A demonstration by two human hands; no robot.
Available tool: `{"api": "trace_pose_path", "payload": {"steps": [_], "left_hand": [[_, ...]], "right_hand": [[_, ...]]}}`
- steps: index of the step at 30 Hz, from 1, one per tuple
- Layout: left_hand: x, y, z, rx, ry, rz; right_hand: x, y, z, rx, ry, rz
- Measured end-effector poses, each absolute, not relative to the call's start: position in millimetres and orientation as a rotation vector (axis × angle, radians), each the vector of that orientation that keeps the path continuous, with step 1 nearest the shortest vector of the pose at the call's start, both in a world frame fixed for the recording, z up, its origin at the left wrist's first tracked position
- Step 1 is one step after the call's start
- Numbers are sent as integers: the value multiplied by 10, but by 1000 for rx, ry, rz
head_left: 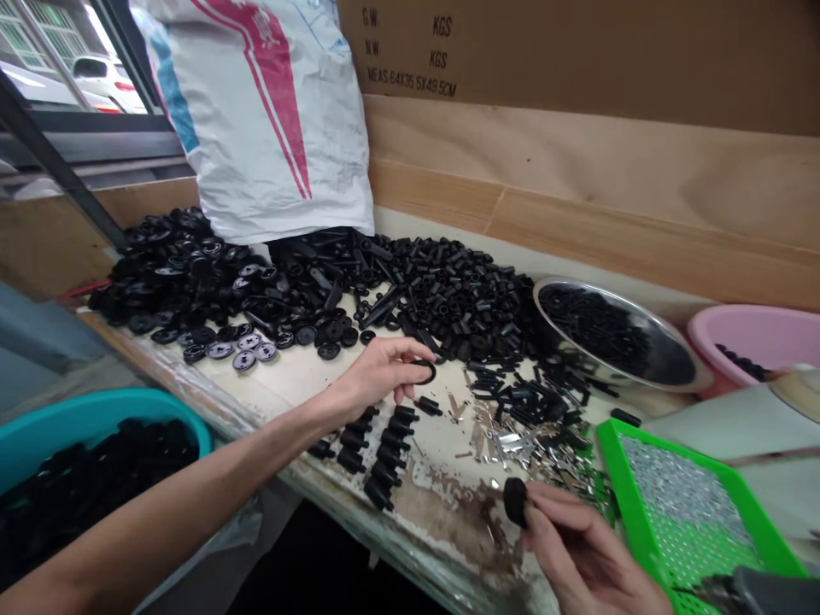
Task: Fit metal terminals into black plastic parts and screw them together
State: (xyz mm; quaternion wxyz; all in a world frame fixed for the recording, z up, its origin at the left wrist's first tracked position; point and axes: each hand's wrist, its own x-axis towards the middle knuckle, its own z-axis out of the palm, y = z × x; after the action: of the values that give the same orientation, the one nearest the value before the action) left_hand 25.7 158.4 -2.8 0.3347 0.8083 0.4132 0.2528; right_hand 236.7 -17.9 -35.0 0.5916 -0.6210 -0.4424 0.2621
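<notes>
My left hand reaches over the worn table and pinches a small black ring between thumb and fingers. Just below it stand two short rows of assembled black plastic pieces. My right hand, low at the front edge, is closed on a round black knob. Between the hands lies a scatter of small shiny metal clips.
Heaps of black discs and black tubes cover the back of the table under a white sack. A steel bowl, a pink basin, a green tray of screws and a teal basin surround the spot.
</notes>
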Motion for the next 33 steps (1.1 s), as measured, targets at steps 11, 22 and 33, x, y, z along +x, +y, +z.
{"api": "trace_pose_path", "payload": {"steps": [11,22,33], "left_hand": [[389,1812,-180,2354,1105,448],[636,1670,-211,2359,884,348],[530,784,52,1032,533,561]], "right_hand": [[2340,-225,-380,-1441,-1059,599],[2268,-167,-253,-1487,-990,610],[2462,-180,-13,-1457,-1093,526]]}}
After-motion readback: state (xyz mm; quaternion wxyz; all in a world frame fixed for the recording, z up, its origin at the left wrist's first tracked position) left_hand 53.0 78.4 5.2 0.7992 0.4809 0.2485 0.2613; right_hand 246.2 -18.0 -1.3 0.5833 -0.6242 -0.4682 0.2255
